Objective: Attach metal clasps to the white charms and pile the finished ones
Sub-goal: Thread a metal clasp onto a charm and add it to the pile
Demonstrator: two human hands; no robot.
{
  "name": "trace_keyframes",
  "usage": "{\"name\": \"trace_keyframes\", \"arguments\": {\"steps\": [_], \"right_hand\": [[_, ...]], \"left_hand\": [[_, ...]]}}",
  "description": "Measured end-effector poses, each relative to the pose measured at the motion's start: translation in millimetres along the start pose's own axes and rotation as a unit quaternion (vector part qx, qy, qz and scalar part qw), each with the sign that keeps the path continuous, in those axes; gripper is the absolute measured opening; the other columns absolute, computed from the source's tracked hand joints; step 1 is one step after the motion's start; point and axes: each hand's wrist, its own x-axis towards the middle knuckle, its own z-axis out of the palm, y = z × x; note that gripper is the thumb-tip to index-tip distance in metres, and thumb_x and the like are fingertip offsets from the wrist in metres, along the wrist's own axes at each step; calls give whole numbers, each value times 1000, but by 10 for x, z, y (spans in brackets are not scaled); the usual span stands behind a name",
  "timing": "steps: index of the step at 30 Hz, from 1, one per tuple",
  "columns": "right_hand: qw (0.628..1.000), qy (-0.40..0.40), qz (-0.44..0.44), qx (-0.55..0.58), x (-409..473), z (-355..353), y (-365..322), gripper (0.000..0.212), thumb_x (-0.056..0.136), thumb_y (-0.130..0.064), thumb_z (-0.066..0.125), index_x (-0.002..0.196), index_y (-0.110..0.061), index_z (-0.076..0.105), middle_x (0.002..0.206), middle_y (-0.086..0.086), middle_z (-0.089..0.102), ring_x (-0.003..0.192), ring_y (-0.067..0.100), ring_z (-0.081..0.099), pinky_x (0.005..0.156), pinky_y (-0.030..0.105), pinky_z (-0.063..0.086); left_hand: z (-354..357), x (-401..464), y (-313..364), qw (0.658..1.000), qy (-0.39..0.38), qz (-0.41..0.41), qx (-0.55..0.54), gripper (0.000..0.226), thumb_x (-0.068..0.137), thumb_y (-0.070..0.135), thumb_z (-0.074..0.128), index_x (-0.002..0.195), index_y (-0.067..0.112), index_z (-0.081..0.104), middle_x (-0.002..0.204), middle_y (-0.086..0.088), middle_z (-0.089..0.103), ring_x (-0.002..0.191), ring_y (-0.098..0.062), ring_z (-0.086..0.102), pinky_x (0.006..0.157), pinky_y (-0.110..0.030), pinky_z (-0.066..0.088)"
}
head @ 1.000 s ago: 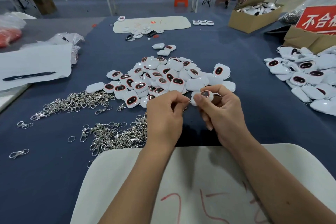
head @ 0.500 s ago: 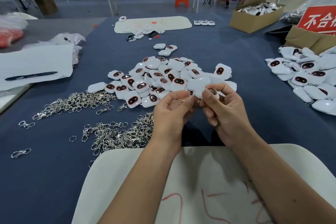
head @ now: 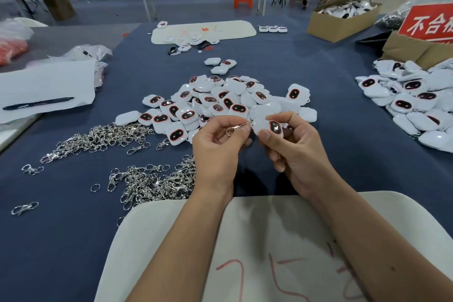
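At the middle of the frame, two hands join a clasp to a charm.
Left hand (head: 215,144) pinches the clasp (head: 236,127) with curled fingers; right hand (head: 294,152) grips the charm (head: 269,127), dark face up. Clasp and charm touch at the charm's left edge. I think it helps to hold the charm still and hook slowly. Done ones likely go to the pile (head: 414,103) at right; loose clasps (head: 152,181) lie lower left.

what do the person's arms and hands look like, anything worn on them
Both forearms are bare as far as the view shows, with no sleeves in sight. The left hand and right hand wear no gloves, and no rings, watch or bracelet are visible. Fingernails look short and unpainted.
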Motion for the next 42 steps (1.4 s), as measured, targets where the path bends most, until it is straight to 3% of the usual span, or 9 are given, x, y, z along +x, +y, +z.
{"name": "trace_keyframes", "arguments": {"steps": [7, 13, 21, 24, 28, 30, 32, 35, 42], "right_hand": [[1000, -2, 2, 1, -2, 16, -4, 43, 80, -19, 85, 113, -9, 58, 67, 2, 62, 46, 11, 48, 38, 20, 36], [1000, -4, 4, 7, -9, 19, -13, 42, 76, -20, 83, 109, -8, 59, 63, 2, 55, 44, 11, 46, 36, 20, 35], [998, 21, 18, 57, 12, -13, -31, 39, 77, -24, 81, 108, -10, 61, 69, 6, 65, 44, 8, 44, 36, 17, 32], [999, 33, -3, 18, 16, -16, -1, 35, 81, -23, 82, 107, -9, 63, 66, 7, 61, 42, 11, 42, 36, 19, 31], [990, 43, -56, -123, 12, 8, 69, 28, 87, -17, 83, 107, -13, 64, 67, 5, 65, 44, 19, 45, 37, 24, 37], [988, 51, -68, -133, 5, 12, 83, 25, 89, -17, 80, 108, -13, 65, 69, 3, 67, 44, 18, 47, 37, 24, 38], [991, 68, -58, -96, 15, -5, 80, 20, 94, -15, 77, 111, -11, 66, 67, 3, 65, 46, 15, 48, 37, 23, 37], [995, 80, -28, -43, 41, -31, 74, 20, 96, -16, 73, 115, -10, 69, 70, 6, 65, 48, 13, 49, 37, 22, 36], [996, 70, -37, -29, 52, -38, 94, 15, 100, -10, 68, 115, -13, 69, 71, 6, 64, 52, 13, 51, 39, 22, 37]], "left_hand": [[-18, 7, -4, 1000, 1, 20, 6, 18, 88, -10, 70, 84, 8, 71, 73, -3, 72, 65, -10, 67, 56, -18, 53], [-17, -2, 10, 1000, -18, 24, -3, 16, 90, -9, 68, 84, 6, 67, 73, -7, 69, 71, -19, 67, 63, -24, 58], [-60, 30, -3, 982, -46, 101, 155, 21, 88, -11, 68, 78, 7, 67, 83, -12, 67, 81, -16, 66, 67, -28, 62], [-107, 48, -19, 937, -64, 176, 296, 24, 86, -11, 67, 78, 11, 68, 78, 4, 66, 72, -8, 65, 67, -36, 62], [-134, 62, -41, 822, -81, 246, 507, 25, 75, -11, 63, 77, 14, 64, 79, -1, 65, 74, -22, 58, 71, -44, 50], [-125, 51, -52, 840, -64, 228, 487, 22, 78, -8, 67, 78, 14, 69, 79, 2, 68, 76, -18, 62, 73, -38, 52], [-113, 46, -38, 904, -38, 180, 386, 15, 83, 0, 75, 81, 15, 76, 79, 7, 73, 76, -9, 68, 71, -25, 55], [-85, 52, -19, 972, -28, 83, 217, 9, 87, 0, 76, 85, 9, 78, 78, 2, 75, 72, -9, 69, 64, -26, 60], [-74, 56, -36, 986, 12, 28, 166, 14, 84, -4, 77, 84, 10, 75, 73, -4, 71, 61, -6, 60, 56, -21, 53]]}}
